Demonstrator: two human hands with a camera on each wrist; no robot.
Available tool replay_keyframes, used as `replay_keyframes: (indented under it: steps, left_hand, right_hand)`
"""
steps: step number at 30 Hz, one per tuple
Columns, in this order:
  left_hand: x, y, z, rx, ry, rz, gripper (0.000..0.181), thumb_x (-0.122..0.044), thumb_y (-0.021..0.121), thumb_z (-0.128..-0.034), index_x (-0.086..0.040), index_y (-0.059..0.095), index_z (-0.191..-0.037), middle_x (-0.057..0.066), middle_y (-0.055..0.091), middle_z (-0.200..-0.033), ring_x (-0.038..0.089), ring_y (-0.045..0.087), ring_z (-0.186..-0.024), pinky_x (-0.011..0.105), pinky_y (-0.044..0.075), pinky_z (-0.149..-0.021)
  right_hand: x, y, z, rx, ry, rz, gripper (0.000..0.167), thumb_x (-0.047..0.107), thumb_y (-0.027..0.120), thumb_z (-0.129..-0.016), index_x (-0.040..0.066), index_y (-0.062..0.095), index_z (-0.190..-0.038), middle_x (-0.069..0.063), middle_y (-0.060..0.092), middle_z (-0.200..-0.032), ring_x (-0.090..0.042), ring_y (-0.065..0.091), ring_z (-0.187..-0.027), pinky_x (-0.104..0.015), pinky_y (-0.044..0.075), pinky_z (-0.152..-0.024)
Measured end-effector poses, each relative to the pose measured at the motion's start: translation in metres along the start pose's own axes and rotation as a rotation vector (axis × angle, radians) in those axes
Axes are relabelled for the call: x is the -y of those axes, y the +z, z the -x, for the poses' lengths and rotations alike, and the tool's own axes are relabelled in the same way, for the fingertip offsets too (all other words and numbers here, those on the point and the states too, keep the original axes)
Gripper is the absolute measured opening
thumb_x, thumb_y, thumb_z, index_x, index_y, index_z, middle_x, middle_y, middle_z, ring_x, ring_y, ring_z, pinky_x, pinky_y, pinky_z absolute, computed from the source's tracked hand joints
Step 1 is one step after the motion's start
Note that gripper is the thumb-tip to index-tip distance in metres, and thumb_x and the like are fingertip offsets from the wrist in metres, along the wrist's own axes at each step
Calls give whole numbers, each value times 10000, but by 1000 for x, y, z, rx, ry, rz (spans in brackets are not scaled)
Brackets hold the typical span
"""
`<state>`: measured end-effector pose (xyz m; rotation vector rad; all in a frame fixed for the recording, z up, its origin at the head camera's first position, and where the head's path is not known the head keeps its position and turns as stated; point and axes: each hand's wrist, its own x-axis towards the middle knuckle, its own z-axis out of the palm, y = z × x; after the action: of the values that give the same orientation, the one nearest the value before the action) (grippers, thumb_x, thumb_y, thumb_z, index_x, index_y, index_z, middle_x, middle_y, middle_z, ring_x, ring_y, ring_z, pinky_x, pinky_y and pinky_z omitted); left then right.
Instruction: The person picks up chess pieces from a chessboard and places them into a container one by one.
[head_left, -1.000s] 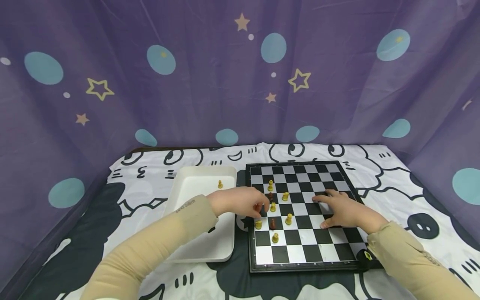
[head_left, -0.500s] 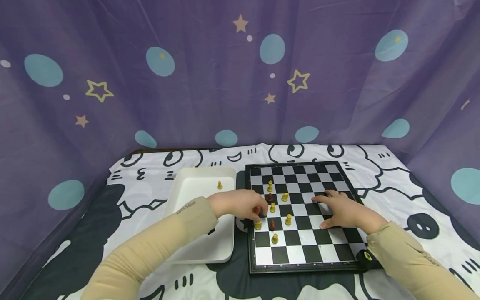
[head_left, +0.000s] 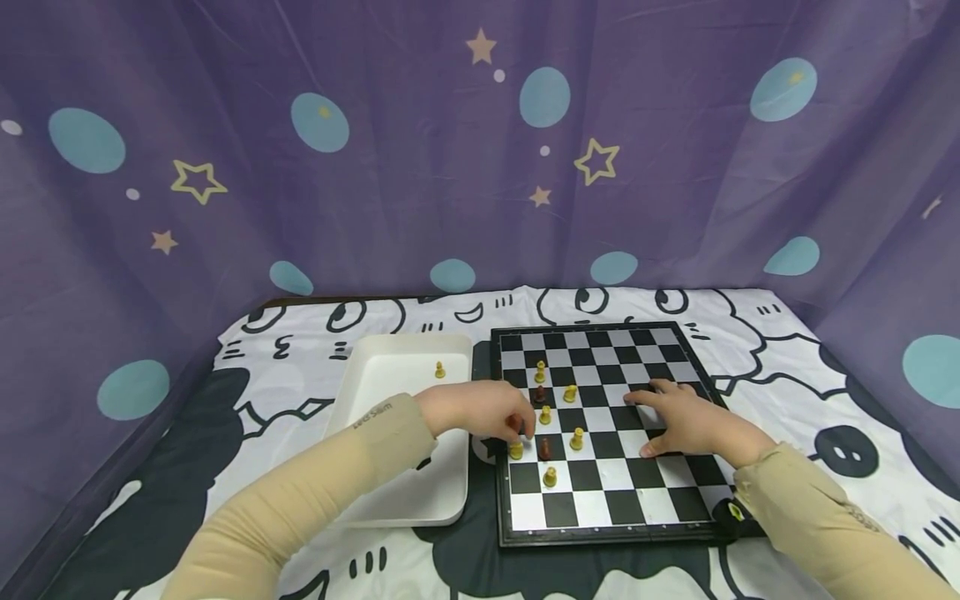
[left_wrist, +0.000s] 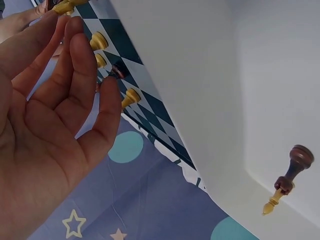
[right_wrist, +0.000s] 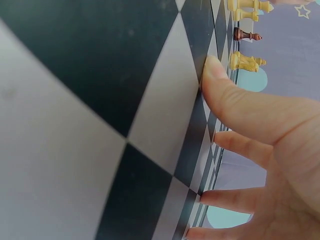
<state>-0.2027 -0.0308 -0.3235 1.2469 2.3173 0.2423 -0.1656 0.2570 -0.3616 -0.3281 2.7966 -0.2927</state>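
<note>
My left hand (head_left: 491,410) reaches over the left side of a black-and-white chessboard (head_left: 525,518). Its thumb and forefinger pinch the top of a yellow chess piece (head_left: 516,451), which stands near the left edge; the other fingers are loosely bent in the left wrist view. Close by stand a dark red chess piece (head_left: 545,450), another dark red piece (head_left: 540,394) partly behind the hand, and several more yellow pieces, one a rook-like piece (head_left: 577,439). My right hand (head_left: 686,423) rests on the board's right side with fingers spread, holding nothing.
Left of the board sits a white tray (head_left: 397,343), partly under my left forearm. A yellow piece (head_left: 439,369) stands in it, and the left wrist view adds a dark red piece (left_wrist: 300,159). A black round object (head_left: 729,517) is by the board's front right corner.
My left hand has shifted very slightly down and left, its fingertips drawing closer to the yellow piece at the left edge. My right hand and the other pieces stay put.
</note>
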Motion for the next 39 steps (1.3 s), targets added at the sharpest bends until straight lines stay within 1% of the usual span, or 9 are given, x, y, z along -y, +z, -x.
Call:
replay_keyframes:
  steps: [10, 16, 21, 28, 34, 39]
  left_hand:
    - [-1, 0, 0, 17, -17, 41, 97, -93, 650, -889, -130, 727, -935, -45, 667, -894, 43, 522, -744, 185, 455, -704]
    - [-1, 2, -2, 28, -15, 25, 87, -99, 643, -894, -136, 722, -895, -63, 662, -860, 41, 527, -750, 190, 460, -732]
    - [0, 2, -2, 37, -15, 16, 105, -97, 625, -908, -135, 722, -905, -60, 662, -865, 46, 523, -755, 197, 457, -739]
    - [-1, 2, 1, 47, 10, 25, 83, -104, 644, -897, -112, 720, -927, -35, 668, -886, 31, 531, -759, 190, 458, -730]
    - [-1, 1, 1, 49, 37, 2, 73, -100, 649, -893, -103, 713, -926, -34, 657, -855, 35, 513, -736, 184, 445, -709]
    - [0, 2, 0, 46, 40, -13, 72, -106, 635, -903, -118, 705, -911, -45, 641, -844, 49, 507, -743, 194, 442, -718]
  right_hand:
    - [1, -1, 1, -2, -4, 7, 800, 450, 811, -640, 135, 532, -1321, -370, 314, -1397, -640, 290, -1222, -723, 345, -881]
    - [2, 0, 1, -13, -18, 9, 798, 436, 818, -638, 125, 537, -1317, -372, 327, -1389, -639, 313, -1210, -714, 353, -886]
    - [1, 0, 2, -21, -29, 12, 804, 445, 819, -630, 120, 541, -1311, -378, 332, -1380, -647, 321, -1195, -712, 357, -880]
    - [1, -1, 2, -16, -24, 9, 808, 455, 813, -631, 126, 538, -1315, -377, 325, -1385, -649, 316, -1197, -710, 357, -880]
    - [1, -1, 2, -14, -24, 11, 808, 455, 812, -636, 125, 534, -1319, -373, 323, -1387, -643, 319, -1197, -707, 362, -875]
    - [1, -1, 2, -11, -20, 7, 805, 452, 812, -639, 125, 533, -1319, -374, 320, -1388, -641, 317, -1200, -709, 362, -873]
